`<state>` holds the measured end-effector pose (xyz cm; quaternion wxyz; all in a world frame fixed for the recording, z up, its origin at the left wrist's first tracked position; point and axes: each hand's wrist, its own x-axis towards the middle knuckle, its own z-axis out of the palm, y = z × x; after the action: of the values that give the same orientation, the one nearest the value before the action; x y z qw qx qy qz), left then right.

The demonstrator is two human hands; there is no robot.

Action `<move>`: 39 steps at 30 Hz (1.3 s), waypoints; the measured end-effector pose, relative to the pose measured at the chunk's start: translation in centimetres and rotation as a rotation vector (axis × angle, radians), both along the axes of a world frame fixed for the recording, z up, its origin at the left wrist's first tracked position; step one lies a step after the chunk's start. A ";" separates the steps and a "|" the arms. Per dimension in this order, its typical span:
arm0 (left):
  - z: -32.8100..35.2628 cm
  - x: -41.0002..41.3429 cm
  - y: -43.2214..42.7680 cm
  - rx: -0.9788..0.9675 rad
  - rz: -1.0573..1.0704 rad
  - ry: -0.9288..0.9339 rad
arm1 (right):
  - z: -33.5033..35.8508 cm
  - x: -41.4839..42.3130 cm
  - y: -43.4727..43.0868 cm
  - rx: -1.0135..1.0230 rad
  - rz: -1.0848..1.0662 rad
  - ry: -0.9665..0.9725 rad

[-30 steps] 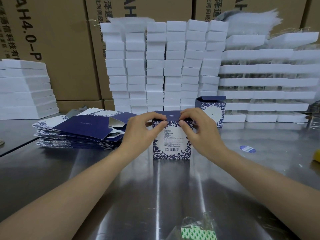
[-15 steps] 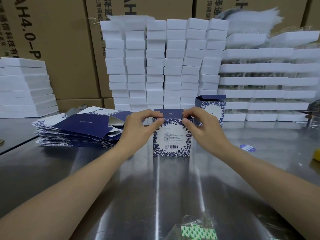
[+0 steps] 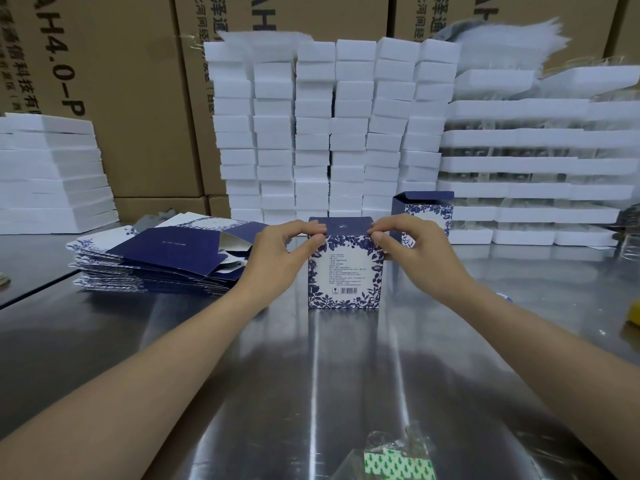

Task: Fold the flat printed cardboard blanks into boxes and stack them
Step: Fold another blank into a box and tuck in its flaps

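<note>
Standing upright at table centre: 1 folded box (image 3: 346,271), navy lid down on top, white face with blue floral border and barcode toward camera. Left hand (image 3: 277,252) pinches the top left corner, thumb on the front face, index finger on the lid edge, other fingers curled. Right hand (image 3: 414,251) mirrors it on the top right corner. Both forearms reach in over the steel table (image 3: 242,375). Pile of flat blanks (image 3: 149,265) lies left of the box, just beside the left hand. 2nd box (image 3: 427,211) stands behind the right hand, top flap up. Behind: columns of white foam blocks (image 3: 332,133), white trays (image 3: 536,168) to the right, brown cartons (image 3: 131,98) at the back. Green-patterned packet (image 3: 394,462) at near edge
</note>
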<state>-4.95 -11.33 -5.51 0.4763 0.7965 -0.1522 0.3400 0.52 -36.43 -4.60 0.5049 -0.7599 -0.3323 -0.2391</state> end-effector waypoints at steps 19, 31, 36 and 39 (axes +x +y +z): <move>-0.6 0.4 -1.2 -0.171 0.005 0.036 | -0.2 0.1 0.5 0.206 0.128 0.324; -2.2 -0.3 -1.4 0.106 -0.058 -0.039 | -1.0 -0.7 -0.1 -0.138 0.141 0.140; -2.5 -0.2 -1.8 0.125 0.032 -0.116 | -1.6 -0.6 0.1 -0.119 0.112 0.040; -2.5 -0.2 -1.7 0.129 0.042 -0.101 | -1.7 -0.8 0.2 -0.124 0.047 -0.025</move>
<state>-5.12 -13.05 -8.04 0.4085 0.8103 -0.1808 0.3792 -0.29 -36.24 -6.29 0.4581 -0.7787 -0.3707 -0.2154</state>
